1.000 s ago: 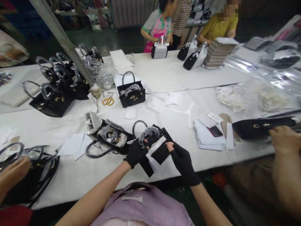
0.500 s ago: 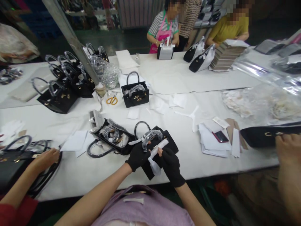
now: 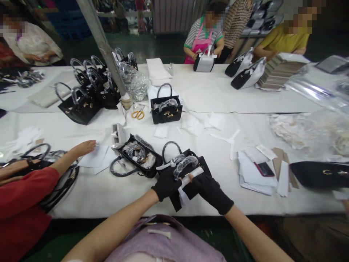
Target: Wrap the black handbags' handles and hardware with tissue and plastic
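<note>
A black handbag (image 3: 205, 165) lies on the table before me, its handles (image 3: 185, 163) wrapped in clear plastic. Across it runs a white wrapping strip (image 3: 195, 174) with a loose end hanging down. My left hand (image 3: 167, 183), in a black fingerless glove, is closed at the strip's lower end beside the handles. My right hand (image 3: 211, 191), gloved alike, pinches the strip with its thumb on top. Touching the bag on the left is an open black handbag (image 3: 140, 154) with stuffing and a wrapped strap inside.
Beyond stands another black handbag (image 3: 167, 113), with yellow-handled scissors (image 3: 137, 114) to its left. A metal post (image 3: 105, 45) rises from the table. White sheets (image 3: 253, 174) and a phone (image 3: 264, 169) lie right. A co-worker's hand (image 3: 85, 147) reaches over papers at left.
The view has shifted, so the table things sit further right. My right hand has turned flatter along the strip. The left co-worker's arm has moved from the bag to the papers.
</note>
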The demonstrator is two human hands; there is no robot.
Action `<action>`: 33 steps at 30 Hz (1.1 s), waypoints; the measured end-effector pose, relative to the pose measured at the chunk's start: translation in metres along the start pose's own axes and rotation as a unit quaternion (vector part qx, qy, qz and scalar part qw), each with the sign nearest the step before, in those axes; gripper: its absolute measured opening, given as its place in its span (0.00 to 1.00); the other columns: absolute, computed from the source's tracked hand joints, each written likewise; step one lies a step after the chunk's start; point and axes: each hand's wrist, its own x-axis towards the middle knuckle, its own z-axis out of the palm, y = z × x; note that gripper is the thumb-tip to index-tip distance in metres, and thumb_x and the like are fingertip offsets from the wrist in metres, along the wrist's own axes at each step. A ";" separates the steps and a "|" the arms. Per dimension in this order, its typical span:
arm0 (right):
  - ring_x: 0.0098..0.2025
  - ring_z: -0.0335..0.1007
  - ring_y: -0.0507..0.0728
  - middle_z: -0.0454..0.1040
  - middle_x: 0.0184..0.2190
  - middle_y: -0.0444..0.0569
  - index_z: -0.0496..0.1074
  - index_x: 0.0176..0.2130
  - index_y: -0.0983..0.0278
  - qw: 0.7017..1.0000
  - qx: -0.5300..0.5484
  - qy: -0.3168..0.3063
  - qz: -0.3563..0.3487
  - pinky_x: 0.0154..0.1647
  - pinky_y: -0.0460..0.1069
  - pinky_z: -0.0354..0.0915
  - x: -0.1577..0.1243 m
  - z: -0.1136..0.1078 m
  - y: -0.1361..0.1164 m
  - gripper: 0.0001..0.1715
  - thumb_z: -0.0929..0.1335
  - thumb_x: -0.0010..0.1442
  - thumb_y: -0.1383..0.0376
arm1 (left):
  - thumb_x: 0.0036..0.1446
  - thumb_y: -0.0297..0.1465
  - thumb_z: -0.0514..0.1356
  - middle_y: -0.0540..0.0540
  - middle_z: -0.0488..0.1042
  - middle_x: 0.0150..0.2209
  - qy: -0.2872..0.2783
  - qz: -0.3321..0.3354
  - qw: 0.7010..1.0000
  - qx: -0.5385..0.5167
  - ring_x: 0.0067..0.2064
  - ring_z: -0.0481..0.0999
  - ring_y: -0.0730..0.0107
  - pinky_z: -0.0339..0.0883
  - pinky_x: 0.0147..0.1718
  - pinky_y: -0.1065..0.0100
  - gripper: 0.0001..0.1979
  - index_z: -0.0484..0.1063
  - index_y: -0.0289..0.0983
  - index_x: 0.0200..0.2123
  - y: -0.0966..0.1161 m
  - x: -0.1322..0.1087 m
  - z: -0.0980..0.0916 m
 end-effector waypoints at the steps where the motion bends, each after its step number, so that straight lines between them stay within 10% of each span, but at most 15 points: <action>1: 0.49 0.75 0.63 0.78 0.47 0.50 0.74 0.54 0.56 1.000 -0.007 -0.024 -0.014 0.54 0.64 0.71 0.003 -0.005 -0.002 0.22 0.61 0.66 0.68 | 0.53 0.27 0.58 0.47 0.79 0.48 0.000 -0.006 1.000 0.001 0.50 0.78 0.52 0.71 0.53 0.51 0.19 0.76 0.41 0.48 -0.002 0.000 0.001; 8: 0.48 0.75 0.63 0.79 0.42 0.50 0.74 0.53 0.57 0.981 -0.072 -0.135 -0.118 0.64 0.70 0.58 0.038 -0.031 -0.007 0.19 0.61 0.67 0.67 | 0.51 0.25 0.59 0.48 0.78 0.49 0.006 0.011 1.000 -0.001 0.51 0.77 0.52 0.69 0.55 0.52 0.21 0.75 0.44 0.50 -0.011 -0.002 0.003; 18: 0.46 0.74 0.62 0.78 0.41 0.54 0.77 0.40 0.64 0.952 -0.124 -0.098 -0.263 0.55 0.69 0.65 0.062 -0.039 -0.017 0.17 0.60 0.66 0.70 | 0.49 0.24 0.60 0.44 0.78 0.49 -0.001 0.018 0.999 0.033 0.49 0.77 0.52 0.71 0.51 0.54 0.21 0.75 0.39 0.48 -0.005 0.002 -0.001; 28: 0.48 0.72 0.65 0.76 0.47 0.58 0.75 0.50 0.63 0.986 -0.124 0.018 -0.113 0.43 0.59 0.73 0.032 -0.022 0.002 0.15 0.65 0.65 0.64 | 0.54 0.26 0.57 0.48 0.79 0.46 -0.019 -0.006 1.000 0.007 0.50 0.77 0.54 0.71 0.53 0.57 0.19 0.75 0.42 0.49 -0.009 0.002 -0.003; 33: 0.58 0.65 0.72 0.65 0.59 0.63 0.60 0.65 0.63 0.988 -0.125 0.039 0.087 0.52 0.65 0.70 0.014 -0.033 0.018 0.42 0.72 0.56 0.55 | 0.52 0.25 0.60 0.42 0.77 0.50 -0.039 -0.024 0.999 -0.024 0.52 0.76 0.55 0.68 0.57 0.56 0.21 0.73 0.38 0.51 -0.017 0.003 -0.001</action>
